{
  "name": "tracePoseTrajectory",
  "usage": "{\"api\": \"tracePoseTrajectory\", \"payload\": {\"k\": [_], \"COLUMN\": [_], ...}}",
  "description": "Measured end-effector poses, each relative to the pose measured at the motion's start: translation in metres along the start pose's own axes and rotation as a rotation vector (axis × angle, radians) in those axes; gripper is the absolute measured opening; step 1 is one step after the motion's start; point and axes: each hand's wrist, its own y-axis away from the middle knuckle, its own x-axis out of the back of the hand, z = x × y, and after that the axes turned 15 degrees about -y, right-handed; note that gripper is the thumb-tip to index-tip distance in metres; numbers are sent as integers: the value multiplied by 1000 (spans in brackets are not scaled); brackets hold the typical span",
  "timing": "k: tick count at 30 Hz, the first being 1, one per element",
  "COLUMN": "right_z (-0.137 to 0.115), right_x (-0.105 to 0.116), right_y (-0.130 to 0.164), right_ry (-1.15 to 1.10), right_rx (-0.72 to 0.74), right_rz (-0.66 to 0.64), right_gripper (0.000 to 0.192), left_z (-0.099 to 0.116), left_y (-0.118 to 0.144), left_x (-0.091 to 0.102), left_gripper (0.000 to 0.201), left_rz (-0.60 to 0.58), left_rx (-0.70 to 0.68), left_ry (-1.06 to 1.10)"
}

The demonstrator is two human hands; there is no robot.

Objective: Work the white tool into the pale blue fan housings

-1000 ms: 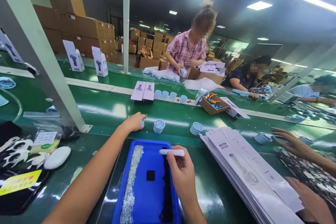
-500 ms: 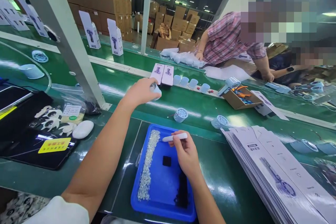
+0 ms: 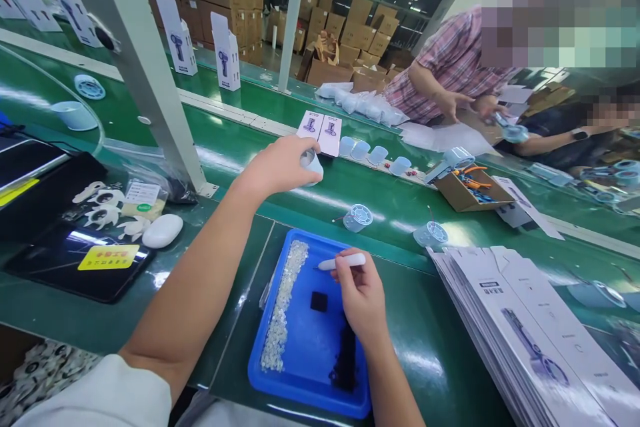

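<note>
Over the green belt, my left hand (image 3: 280, 165) grips a small light-blue cylindrical housing (image 3: 314, 167) between thumb and fingers. My right hand (image 3: 363, 287) pinches a white pen-shaped tool (image 3: 345, 261) above the blue tray (image 3: 256, 363); its thin tip points left. Small clear pieces (image 3: 281, 310) fill a strip along the tray's left side. A black square (image 3: 319, 301) lies mid-tray, and a heap of small black parts (image 3: 345, 360) is partly hidden by my right forearm. Two blue housings, one (image 3: 358, 218) nearer and another (image 3: 431, 234) to its right, sit beyond the tray.
A slanted metal post (image 3: 150, 80) rises at left, beside a white oval object (image 3: 163, 231). Flat printed cartons (image 3: 520, 327) are stacked at right. A cardboard box with orange-handled tools (image 3: 473, 195) stands on the line. Across it, a person in a plaid shirt (image 3: 445, 47) handles a blue part.
The view has shifted slightly. Across the line, the person in plaid has raised both hands and now holds a blue part. My hands keep nearly the same pose, each with its item.
</note>
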Motion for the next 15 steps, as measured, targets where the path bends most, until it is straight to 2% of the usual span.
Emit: {"api": "tracePoseTrajectory", "payload": {"k": [7, 9, 13, 15], "right_z": [-12, -12, -2, 6], "right_x": [12, 20, 33, 37], "right_y": [7, 13, 38, 49], "right_ry": [290, 313, 186, 141], "right_rx": [102, 113, 109, 111], "right_rz": [-222, -150, 130, 180], "right_gripper": [14, 14, 16, 15], "left_z": [2, 5, 15, 20], "left_y": [2, 4, 10, 13], "left_x": [4, 8, 17, 21], "left_gripper": [46, 45, 43, 41], "left_rz": [20, 39, 127, 189], "left_rx": [-27, -46, -61, -71], "left_ry": [26, 112, 382, 506]}}
